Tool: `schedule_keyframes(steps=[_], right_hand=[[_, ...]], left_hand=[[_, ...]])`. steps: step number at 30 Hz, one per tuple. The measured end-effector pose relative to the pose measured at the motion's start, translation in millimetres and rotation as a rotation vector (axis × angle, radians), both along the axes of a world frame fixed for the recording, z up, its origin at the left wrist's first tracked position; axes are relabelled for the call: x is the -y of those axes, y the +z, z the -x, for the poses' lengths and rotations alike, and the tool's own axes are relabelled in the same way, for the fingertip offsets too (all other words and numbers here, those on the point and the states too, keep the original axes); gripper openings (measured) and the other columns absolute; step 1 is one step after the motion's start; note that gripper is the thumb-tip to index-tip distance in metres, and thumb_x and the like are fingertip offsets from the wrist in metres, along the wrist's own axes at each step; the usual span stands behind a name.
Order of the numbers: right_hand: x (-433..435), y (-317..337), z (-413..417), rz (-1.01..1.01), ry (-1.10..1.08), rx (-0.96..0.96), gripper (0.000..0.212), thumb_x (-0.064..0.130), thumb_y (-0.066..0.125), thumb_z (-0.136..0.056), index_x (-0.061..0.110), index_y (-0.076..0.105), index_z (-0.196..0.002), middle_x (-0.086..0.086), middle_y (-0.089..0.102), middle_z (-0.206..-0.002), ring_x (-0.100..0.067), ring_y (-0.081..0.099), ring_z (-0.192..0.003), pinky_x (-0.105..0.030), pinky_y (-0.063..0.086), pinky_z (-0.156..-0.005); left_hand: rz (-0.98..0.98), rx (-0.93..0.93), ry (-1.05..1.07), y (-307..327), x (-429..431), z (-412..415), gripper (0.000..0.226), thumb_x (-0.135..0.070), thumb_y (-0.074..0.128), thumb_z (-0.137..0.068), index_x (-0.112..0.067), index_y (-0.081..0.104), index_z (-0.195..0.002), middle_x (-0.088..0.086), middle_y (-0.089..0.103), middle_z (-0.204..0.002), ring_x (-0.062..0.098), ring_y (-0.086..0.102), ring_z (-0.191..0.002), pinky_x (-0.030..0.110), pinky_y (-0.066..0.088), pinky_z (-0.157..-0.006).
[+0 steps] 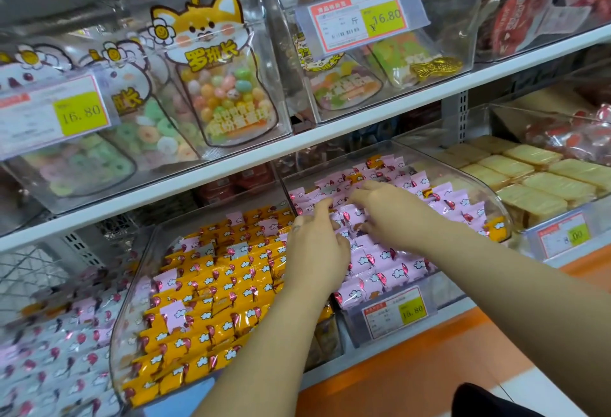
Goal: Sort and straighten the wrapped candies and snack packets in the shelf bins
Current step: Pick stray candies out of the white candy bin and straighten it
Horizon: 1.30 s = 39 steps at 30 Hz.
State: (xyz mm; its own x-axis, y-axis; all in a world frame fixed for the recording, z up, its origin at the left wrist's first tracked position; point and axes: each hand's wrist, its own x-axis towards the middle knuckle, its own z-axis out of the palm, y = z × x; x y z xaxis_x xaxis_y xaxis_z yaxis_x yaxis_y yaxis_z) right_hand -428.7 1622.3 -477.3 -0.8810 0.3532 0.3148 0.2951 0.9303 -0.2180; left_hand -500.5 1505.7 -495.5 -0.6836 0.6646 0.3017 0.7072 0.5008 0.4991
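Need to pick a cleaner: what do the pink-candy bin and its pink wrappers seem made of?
The pink-candy bin: clear rigid plastic, probably acrylic, glossy; contents show through its glare-streaked walls. The pink wrappers: thin printed plastic film, probably, with slight sheen; they crease and catch light.

Both forearms are bare right up to the frame edge, left forearm (pixel 264 350) and right forearm (pixel 515 271) alike. The left hand (pixel 317 251) bears a small dark mark (pixel 296 228) near the forefinger's base; a patch of black cloth (pixel 489 400) shows bottom right, below the right hand (pixel 386 208)
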Motion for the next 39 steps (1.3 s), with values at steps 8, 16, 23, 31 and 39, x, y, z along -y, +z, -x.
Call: schedule_keyframes(steps=[8, 16, 23, 31, 39], right_hand=[[7.9, -22.8, -20.7, -0.133, 0.053, 0.025, 0.034, 0.028, 0.034, -0.099, 0.024, 0.056, -0.124, 0.006, 0.057, -0.128, -0.022, 0.045, -0.12, -0.04, 0.03, -0.104], [-1.0, -11.9, -29.4, 0.1, 0.087, 0.136, 0.038, 0.03, 0.032, -0.1, 0.027, 0.051, -0.132, 0.007, 0.055, -0.131, -0.015, 0.039, -0.126, -0.046, 0.016, -0.114], [-36.8, -17.8, -102.3, -0.075, 0.023, -0.327, 0.031, 0.033, 0.047, -0.083, 0.018, 0.072, -0.092, 0.003, 0.072, -0.086, -0.023, 0.063, -0.08, -0.038, 0.044, -0.08], [-86.9, -32.7, -153.6, -0.196, -0.098, -0.237, 0.02, 0.007, 0.078, -0.068, 0.016, 0.074, -0.086, -0.005, 0.07, -0.093, -0.035, 0.061, -0.088, -0.046, 0.047, -0.082], [-89.5, -35.4, -148.2, -0.178, -0.133, -0.228, 0.025, 0.011, 0.082, -0.064, 0.017, 0.075, -0.088, -0.024, 0.053, -0.128, -0.044, 0.057, -0.106, -0.053, 0.049, -0.083]], left_hand=[[-0.019, 0.006, -0.014, -2.2, -1.1, 1.9, 0.058, -0.01, 0.05, -0.087, -0.025, 0.033, -0.141, -0.006, 0.059, -0.112, 0.016, 0.04, -0.116, 0.034, 0.042, -0.097], [-0.013, 0.006, -0.029, 3.9, 4.1, -1.6, 0.051, -0.015, 0.049, -0.09, -0.026, 0.036, -0.139, -0.009, 0.059, -0.119, 0.017, 0.043, -0.117, 0.041, 0.038, -0.101], [-0.03, -0.172, -0.091, 12.6, -0.5, -50.6, 0.036, -0.025, 0.044, -0.096, -0.029, 0.048, -0.132, -0.008, 0.051, -0.134, 0.014, 0.037, -0.128, 0.038, 0.016, -0.117], [0.279, -0.344, -0.412, -4.6, -40.6, -98.1, 0.044, -0.035, 0.032, -0.101, -0.03, 0.031, -0.145, -0.005, 0.022, -0.155, 0.016, 0.014, -0.143, 0.044, -0.001, -0.116], [0.501, -0.581, -0.433, -24.4, -47.3, -95.3, 0.08, -0.056, -0.011, -0.076, -0.032, 0.009, -0.15, 0.0, 0.006, -0.159, 0.027, 0.004, -0.146, 0.052, -0.005, -0.114]])
